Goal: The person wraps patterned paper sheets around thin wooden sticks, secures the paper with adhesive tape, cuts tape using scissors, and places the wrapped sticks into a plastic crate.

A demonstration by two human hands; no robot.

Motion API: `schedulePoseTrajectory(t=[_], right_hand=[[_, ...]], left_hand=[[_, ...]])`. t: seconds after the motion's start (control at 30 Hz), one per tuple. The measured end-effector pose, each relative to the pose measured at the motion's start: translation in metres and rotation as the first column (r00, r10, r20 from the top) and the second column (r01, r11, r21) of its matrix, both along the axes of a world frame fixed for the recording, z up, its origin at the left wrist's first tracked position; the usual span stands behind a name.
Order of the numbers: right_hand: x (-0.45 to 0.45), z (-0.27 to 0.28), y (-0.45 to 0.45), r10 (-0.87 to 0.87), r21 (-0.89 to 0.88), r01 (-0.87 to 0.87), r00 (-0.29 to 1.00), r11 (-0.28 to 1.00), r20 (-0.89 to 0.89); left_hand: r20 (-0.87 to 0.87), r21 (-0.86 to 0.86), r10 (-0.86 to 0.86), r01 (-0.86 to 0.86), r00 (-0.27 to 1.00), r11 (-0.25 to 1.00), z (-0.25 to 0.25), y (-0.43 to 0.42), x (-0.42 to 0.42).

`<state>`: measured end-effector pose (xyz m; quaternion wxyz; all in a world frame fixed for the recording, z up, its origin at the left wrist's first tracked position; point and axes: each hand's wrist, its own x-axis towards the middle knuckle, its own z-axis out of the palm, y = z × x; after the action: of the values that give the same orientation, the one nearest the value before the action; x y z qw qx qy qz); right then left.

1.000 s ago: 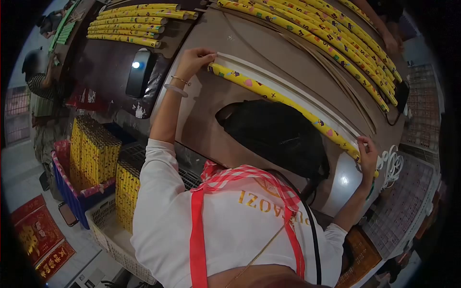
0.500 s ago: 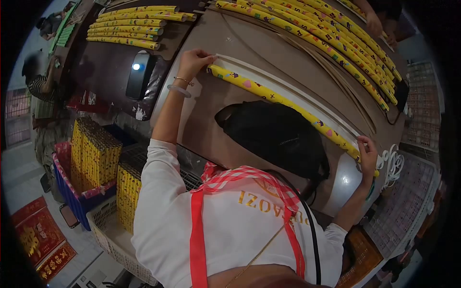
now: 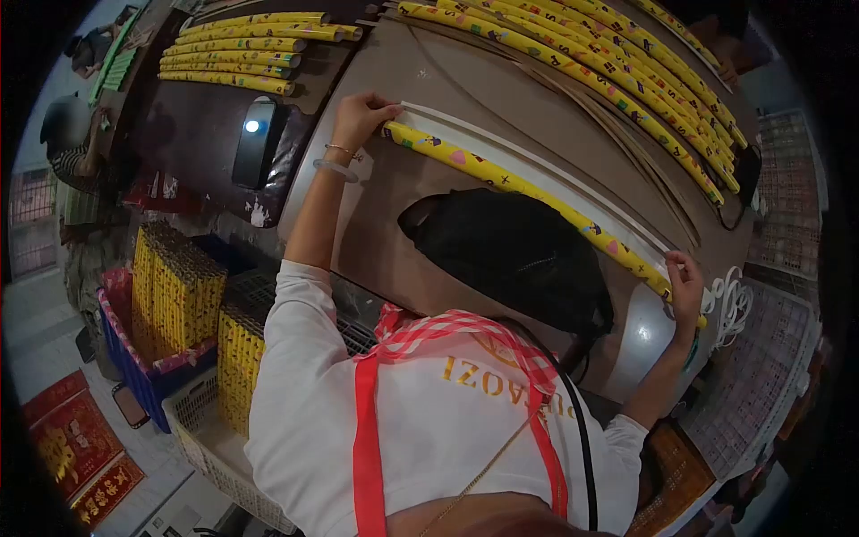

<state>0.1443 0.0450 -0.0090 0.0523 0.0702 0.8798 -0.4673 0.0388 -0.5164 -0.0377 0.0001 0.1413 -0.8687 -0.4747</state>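
A yellow patterned roll (image 3: 501, 178) slants across the brown tabletop, with a white strip (image 3: 537, 165) running along its far edge. Bracelets circle the wrist of my left hand (image 3: 367, 115), whose fingers pinch the strip's upper-left end. My right hand (image 3: 684, 282) has its fingers closed at the lower-right end of the strip, beside the roll's end. Between the roll and my body lies a black bag (image 3: 514, 251).
More yellow rolls (image 3: 573, 58) and thin brown strips (image 3: 626, 139) lie beyond. A phone (image 3: 256, 152) rests left, near another stack of rolls (image 3: 237, 45). Bins with yellow bundles (image 3: 179, 286) stand lower left; white cord (image 3: 731, 309) lies right. Other people are at the edges.
Both my hands keep their hold with almost no movement. At the top right, another person's hand has moved away from where it reached over the far rolls.
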Motion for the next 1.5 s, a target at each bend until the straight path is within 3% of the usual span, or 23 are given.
schedulePoseTrajectory(t=[0.1,0.17,0.2,0.33,0.43,0.5,0.57,0.67,0.8,0.93,1.07,1.1,1.23,1.37,1.43,1.5], right_hand=[[0.0,0.011,-0.005,-0.008,0.084,0.004,0.999,0.996,0.045],[-0.001,0.008,-0.004,0.028,0.036,-0.028,0.999,0.999,-0.019],[-0.002,0.006,-0.004,0.064,-0.012,-0.065,0.994,0.998,-0.087],[-0.003,0.009,0.003,0.024,0.018,-0.024,1.0,1.0,0.016],[-0.006,0.009,0.005,0.064,-0.005,-0.064,0.997,0.998,-0.038],[-0.009,0.017,0.004,0.071,0.091,-0.071,0.997,0.993,-0.002],[-0.008,0.019,-0.001,0.093,0.042,-0.091,0.994,0.995,-0.048],[-0.009,0.02,0.0,0.039,0.079,-0.043,0.998,0.996,0.049],[-0.012,0.014,0.004,0.086,0.037,-0.087,0.996,0.996,0.028],[-0.015,0.011,-0.005,0.109,-0.023,-0.108,0.993,0.994,0.052],[-0.016,0.012,-0.009,0.155,0.078,-0.16,0.986,0.984,0.067],[-0.016,0.009,-0.013,0.115,0.062,-0.117,0.993,0.991,0.029],[-0.017,0.011,-0.015,0.083,0.087,-0.09,0.993,0.992,0.078],[-0.016,0.028,-0.02,0.037,0.104,-0.038,0.999,0.994,0.015],[-0.016,0.044,-0.023,0.049,0.122,-0.061,0.994,0.991,0.101],[-0.016,0.045,-0.017,0.124,0.159,-0.135,0.989,0.978,0.077]], left_hand=[[0.005,-0.106,-0.039,0.039,0.999,0.994,-0.006,-0.003,-0.002],[0.005,-0.148,-0.041,0.041,0.999,0.988,-0.008,-0.002,-0.003],[0.008,-0.147,-0.045,0.046,0.999,0.988,-0.009,-0.003,-0.003],[0.031,-0.106,-0.026,0.029,0.999,0.994,-0.011,-0.005,-0.005],[0.052,-0.073,-0.013,0.016,0.999,0.997,-0.016,-0.011,-0.006],[0.116,-0.024,0.008,-0.006,0.993,1.0,-0.005,-0.002,-0.006],[0.032,-0.103,-0.036,0.039,0.999,0.994,-0.013,-0.006,-0.006],[0.069,-0.066,-0.042,0.047,0.997,0.997,-0.01,-0.007,-0.006],[0.088,-0.003,-0.037,0.037,0.995,0.999,-0.001,-0.002,-0.005],[0.141,-0.092,-0.029,0.042,0.99,0.995,0.004,-0.001,-0.007],[0.159,-0.176,-0.01,0.038,0.987,0.984,0.008,0.002,-0.008],[0.154,-0.031,-0.003,0.008,0.988,1.0,0.002,-0.002,-0.007],[0.13,0.016,-0.002,0.0,0.991,1.0,-0.006,-0.008,-0.008],[0.164,-0.015,-0.001,0.004,0.986,1.0,-0.006,-0.012,-0.008],[0.163,-0.072,0.003,0.009,0.987,0.997,-0.005,-0.009,-0.009],[0.167,-0.068,-0.006,0.017,0.986,0.998,0.0,-0.006,-0.009]])
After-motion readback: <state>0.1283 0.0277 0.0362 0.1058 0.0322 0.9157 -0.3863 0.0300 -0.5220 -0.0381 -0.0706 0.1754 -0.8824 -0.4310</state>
